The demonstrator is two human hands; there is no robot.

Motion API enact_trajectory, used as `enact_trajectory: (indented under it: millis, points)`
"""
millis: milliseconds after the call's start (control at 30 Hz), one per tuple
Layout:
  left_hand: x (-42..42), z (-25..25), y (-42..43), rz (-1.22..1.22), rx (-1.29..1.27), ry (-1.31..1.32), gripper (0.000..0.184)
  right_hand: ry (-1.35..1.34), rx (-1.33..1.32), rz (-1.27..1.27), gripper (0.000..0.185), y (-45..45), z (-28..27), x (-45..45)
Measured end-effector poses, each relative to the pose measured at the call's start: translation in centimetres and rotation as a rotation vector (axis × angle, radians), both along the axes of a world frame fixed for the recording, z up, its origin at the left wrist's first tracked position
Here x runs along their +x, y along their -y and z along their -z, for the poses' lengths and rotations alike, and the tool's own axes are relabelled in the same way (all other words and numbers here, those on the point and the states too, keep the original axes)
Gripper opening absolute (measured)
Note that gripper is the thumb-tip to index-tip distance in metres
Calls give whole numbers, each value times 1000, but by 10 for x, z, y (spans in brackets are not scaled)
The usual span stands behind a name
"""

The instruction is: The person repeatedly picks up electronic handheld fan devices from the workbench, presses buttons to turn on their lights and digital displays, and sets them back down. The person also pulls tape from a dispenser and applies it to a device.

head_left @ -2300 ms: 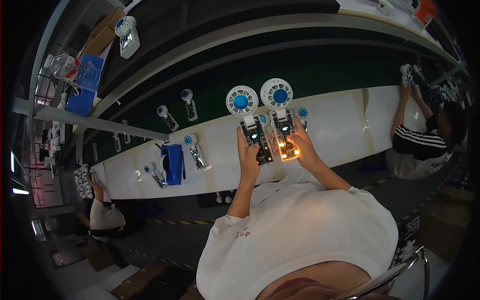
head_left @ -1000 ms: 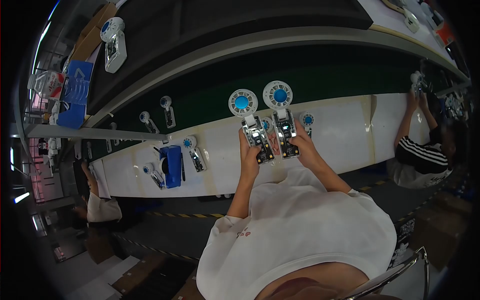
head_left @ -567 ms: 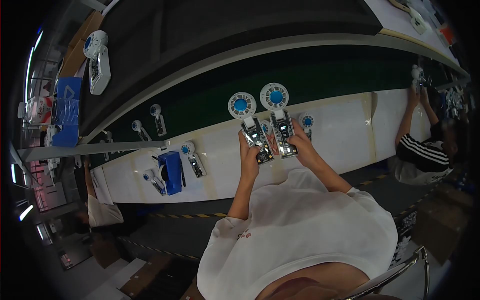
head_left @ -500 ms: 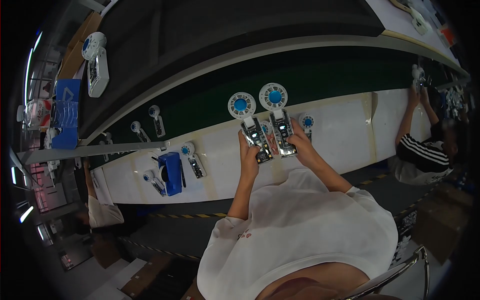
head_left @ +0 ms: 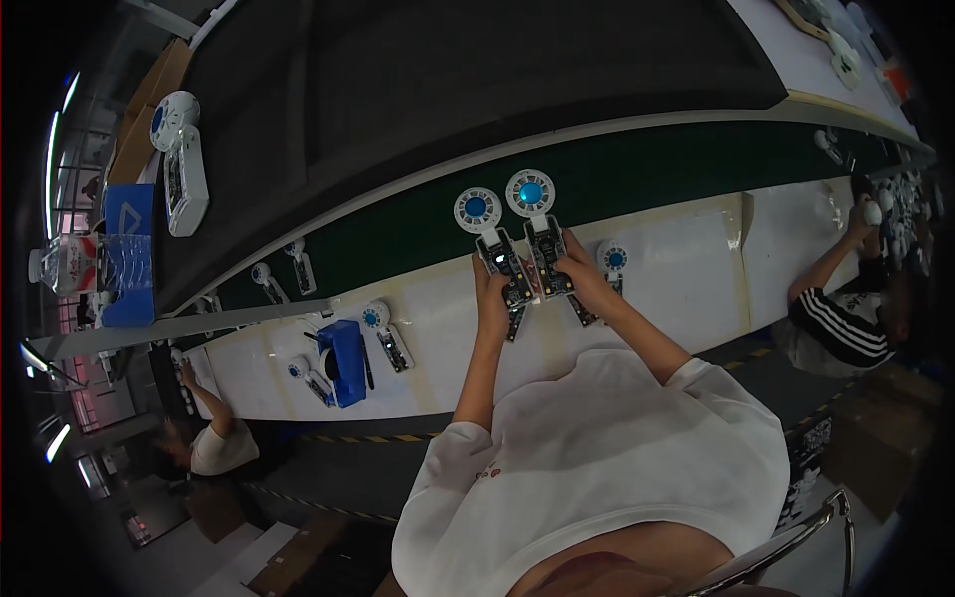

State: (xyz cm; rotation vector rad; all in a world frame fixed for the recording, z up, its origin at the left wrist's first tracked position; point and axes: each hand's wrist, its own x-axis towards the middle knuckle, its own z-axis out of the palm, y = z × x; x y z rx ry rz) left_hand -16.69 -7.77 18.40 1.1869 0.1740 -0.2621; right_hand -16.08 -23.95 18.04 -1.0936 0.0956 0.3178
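Observation:
My left hand [head_left: 491, 301] is closed around the handle of a small white handheld fan [head_left: 477, 209] whose circuit board shows. A small lit display glows on that board. Closed on a second handheld fan [head_left: 530, 194], also with a bare board, is my right hand [head_left: 589, 281]. Both fans are held upright side by side, their round heads with blue centres pointing away from me. Under my hands, parts of other fans lie on the white bench [head_left: 686, 267]. One fan [head_left: 613, 261] rests just right of my right hand.
Left on the bench are a blue box [head_left: 347, 366] and more fans [head_left: 389, 336]. Beyond the bench runs a green belt [head_left: 676, 164], under a dark raised shelf [head_left: 477, 70]. A fan [head_left: 181, 164] and a plastic bottle [head_left: 75, 264] are at far left. Co-workers [head_left: 841, 328] sit both sides.
Both fans have come closer together and the right fan's display no longer looks lit. The right co-worker's hand has moved away from a fan near the belt. My view has shifted slightly.

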Motion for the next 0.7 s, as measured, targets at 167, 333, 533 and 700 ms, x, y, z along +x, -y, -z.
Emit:
enact_trajectory:
  millis: [167,333,533,700]
  points:
    - [52,86,-15,-117,73,-79,46,-63,-130,49,36,-5,73,53]
    - [82,123,-36,-225,455,4,41,-139,-278,95,31,3,108,97]
    - [75,133,-40,-162,142,-3,41,-217,-194,100,32,6,119,97]
    - [48,105,-26,-111,32,47,41,-162,-404,170,35,12,150,105]
